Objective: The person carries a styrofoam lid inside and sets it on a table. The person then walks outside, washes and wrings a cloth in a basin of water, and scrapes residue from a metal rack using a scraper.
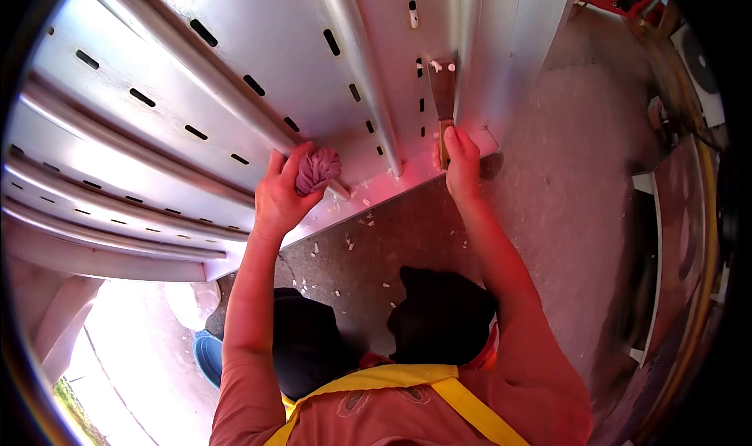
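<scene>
My right hand (457, 158) is closed round the wooden handle of a scraper (444, 93), whose flat metal blade points away from me along a slotted metal panel (294, 23). White bits cling to the blade's end, beside one of the slots. In my left hand (283, 191) is a crumpled purplish cloth (319, 169), gripped between thumb and fingers. That hand is over a rounded metal rib (258, 121) close to the panel's near edge. Small white scraps (366, 203) lie along this edge.
Below the panel, more white scraps (350, 244) are scattered on the dark floor (392, 227). A blue basin (207, 357) stands at lower left. On the right are a metal frame (677, 250) and cables.
</scene>
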{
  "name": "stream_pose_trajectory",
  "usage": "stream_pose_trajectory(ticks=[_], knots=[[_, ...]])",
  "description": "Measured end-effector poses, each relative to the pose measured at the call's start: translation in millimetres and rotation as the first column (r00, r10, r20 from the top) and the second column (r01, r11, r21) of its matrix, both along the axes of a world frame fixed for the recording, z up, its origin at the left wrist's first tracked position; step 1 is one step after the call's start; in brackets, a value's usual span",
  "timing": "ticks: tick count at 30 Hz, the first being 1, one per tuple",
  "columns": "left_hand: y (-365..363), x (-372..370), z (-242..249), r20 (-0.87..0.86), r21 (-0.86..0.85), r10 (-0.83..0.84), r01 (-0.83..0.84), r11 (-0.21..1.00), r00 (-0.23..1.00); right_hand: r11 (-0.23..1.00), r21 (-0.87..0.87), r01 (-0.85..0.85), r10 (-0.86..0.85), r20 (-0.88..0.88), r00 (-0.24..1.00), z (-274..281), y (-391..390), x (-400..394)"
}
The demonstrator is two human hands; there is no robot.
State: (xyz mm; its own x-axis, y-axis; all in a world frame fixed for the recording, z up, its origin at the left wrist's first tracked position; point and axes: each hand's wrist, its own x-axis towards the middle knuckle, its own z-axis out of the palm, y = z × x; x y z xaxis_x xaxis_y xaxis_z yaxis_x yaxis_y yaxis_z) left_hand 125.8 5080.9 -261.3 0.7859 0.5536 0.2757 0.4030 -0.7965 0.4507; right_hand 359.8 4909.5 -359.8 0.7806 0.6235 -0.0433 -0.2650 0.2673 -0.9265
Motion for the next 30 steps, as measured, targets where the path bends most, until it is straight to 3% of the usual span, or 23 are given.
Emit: stream_pose_trajectory(ticks=[4, 9, 15, 21, 24, 27, 30], knots=[[0, 0, -4, 0.005, 0.026, 0.003, -0.003, 1.0, 1.0, 0.999, -0.039, -0.037, 0.038, 0.028, 0.999, -15, -10, -18], [-2, 3, -1, 0.014, 0.039, -0.008, 0.007, 0.999, 1.0, 0.999, -0.039, -0.034, 0.037, 0.059, 0.998, 12, 11, -10], [-1, 0, -1, 0.001, 0.029, -0.003, 0.003, 1.0, 1.0, 0.976, 0.16, -0.147, 0.179, -0.214, 0.96, 18, -4, -12], [-2, 3, -1, 0.001, 0.037, 0.009, -0.01, 0.999, 1.0, 0.996, -0.057, -0.071, 0.069, -0.037, 0.997, 6, -7, -11], [-1, 1, -3, 0.005, 0.04, 0.005, -0.005, 0.999, 1.0, 0.998, -0.038, -0.048, 0.05, 0.076, 0.996, 10, 0, -8], [-1, 1, -2, 0.006, 0.041, 0.003, -0.003, 0.999, 1.0, 0.985, 0.111, -0.135, 0.147, -0.111, 0.983, 14, -3, -6], [-2, 1, -1, 0.005, 0.031, 0.007, -0.007, 0.999, 1.0, 0.996, 0.06, -0.072, 0.079, -0.125, 0.989, 6, -10, -7]])
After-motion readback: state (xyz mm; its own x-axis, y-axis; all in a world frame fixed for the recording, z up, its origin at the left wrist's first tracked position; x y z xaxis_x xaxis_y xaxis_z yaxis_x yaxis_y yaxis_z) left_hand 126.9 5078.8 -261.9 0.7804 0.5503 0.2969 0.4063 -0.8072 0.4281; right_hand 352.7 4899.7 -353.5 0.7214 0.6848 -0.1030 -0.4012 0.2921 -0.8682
